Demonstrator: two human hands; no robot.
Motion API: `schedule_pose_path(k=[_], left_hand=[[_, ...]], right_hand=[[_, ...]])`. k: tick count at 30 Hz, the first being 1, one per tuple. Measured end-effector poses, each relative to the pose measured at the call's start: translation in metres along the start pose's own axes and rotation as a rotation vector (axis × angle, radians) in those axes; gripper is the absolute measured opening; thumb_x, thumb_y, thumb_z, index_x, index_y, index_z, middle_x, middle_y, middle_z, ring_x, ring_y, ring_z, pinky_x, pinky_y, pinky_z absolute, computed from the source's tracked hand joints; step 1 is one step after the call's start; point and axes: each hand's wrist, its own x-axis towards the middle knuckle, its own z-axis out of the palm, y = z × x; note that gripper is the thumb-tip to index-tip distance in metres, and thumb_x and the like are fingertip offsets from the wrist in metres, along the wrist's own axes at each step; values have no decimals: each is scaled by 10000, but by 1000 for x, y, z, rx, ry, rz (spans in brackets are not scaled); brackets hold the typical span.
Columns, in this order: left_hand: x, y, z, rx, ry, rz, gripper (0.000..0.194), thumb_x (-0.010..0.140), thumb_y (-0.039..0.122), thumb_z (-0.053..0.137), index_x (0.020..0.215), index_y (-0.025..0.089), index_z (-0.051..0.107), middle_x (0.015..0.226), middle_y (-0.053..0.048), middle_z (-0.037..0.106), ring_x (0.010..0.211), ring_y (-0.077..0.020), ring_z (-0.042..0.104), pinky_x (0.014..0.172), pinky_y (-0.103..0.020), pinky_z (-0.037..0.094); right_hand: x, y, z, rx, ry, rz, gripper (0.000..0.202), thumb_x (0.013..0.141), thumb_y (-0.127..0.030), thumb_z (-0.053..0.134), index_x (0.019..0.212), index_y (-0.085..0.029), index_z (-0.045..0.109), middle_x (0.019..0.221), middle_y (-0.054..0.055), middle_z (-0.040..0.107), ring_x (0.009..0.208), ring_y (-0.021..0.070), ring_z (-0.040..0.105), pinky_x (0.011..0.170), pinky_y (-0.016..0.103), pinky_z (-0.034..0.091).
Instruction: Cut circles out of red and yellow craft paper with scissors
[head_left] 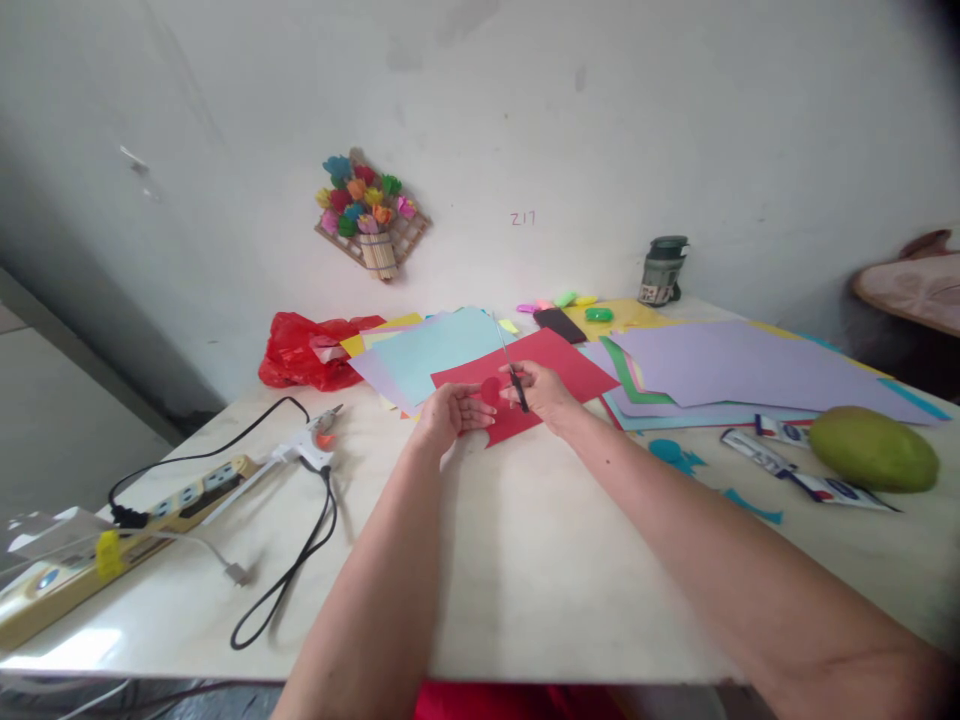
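My left hand point(452, 412) pinches a small red paper piece point(490, 391) with a rounded edge between thumb and fingers. Close by on the right, my right hand point(543, 396) is closed round the black handles of a pair of scissors point(518, 388), whose blades point up and away toward the wall. Beneath both hands lies a larger red paper sheet point(574, 365) with a notch along its near left edge. Whether the blades touch any paper is not clear.
Coloured paper sheets point(720, 360) spread right and behind. Blue paper scraps point(673, 453), glue tubes point(757, 452) and a green fruit point(874, 449) lie right. A hot glue gun point(311, 445), cables and a power strip point(187, 505) occupy the left, near a red plastic bag point(307, 350).
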Motion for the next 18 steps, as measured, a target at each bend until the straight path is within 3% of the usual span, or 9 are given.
schedule_pose_path(k=[3, 7, 18], left_hand=[[-1, -1, 0, 96, 1, 51, 273, 763, 410, 599, 760, 137, 617, 588, -115, 670, 481, -209, 633, 525, -306, 500], [-1, -5, -1, 248, -9, 133, 187, 664, 277, 732, 692, 137, 612, 587, -88, 665, 448, -156, 597, 481, -247, 456], [-2, -6, -1, 227, -19, 120, 153, 660, 255, 697, 655, 127, 614, 584, -108, 669, 451, -157, 597, 470, -242, 450]], right_hand=[[1, 1, 0, -17, 13, 5, 343, 571, -79, 707, 884, -178, 609, 567, -45, 606, 489, 101, 562, 505, 231, 468], [1, 1, 0, -35, 35, 20, 338, 581, -70, 693, 890, -172, 603, 557, -49, 601, 475, 94, 549, 494, 224, 458], [4, 1, -6, -11, 28, -11, 350, 564, -133, 703, 896, -179, 602, 554, -60, 581, 450, 94, 542, 481, 231, 434]])
